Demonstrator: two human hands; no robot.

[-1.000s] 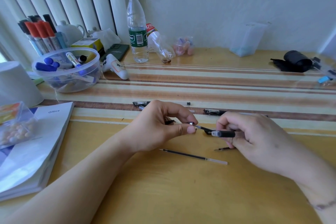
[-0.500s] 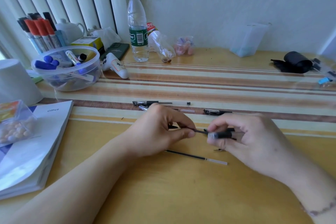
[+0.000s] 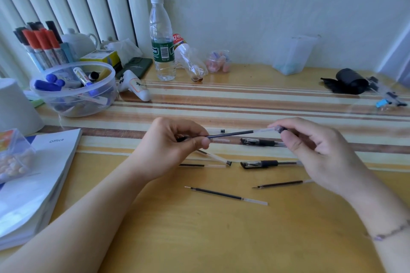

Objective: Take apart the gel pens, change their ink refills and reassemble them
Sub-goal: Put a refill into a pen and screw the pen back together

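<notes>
My left hand pinches the tip end of a dark ink refill. The refill runs right and slightly up, and its clear tail reaches the pen barrel that my right hand holds at its fingertips. Most of that barrel is hidden by the fingers. Two loose refills lie on the desk nearer me. Between my hands lie two black-gripped pen pieces, a clear barrel and a further refill.
At the left stand a clear bowl of markers, a white cup, a bead box and stacked books. A water bottle stands at the back. A black pouch lies far right.
My hands have moved apart and a little farther up the desk. The refill, mostly inside the barrel before, now shows nearly its full length between them.
</notes>
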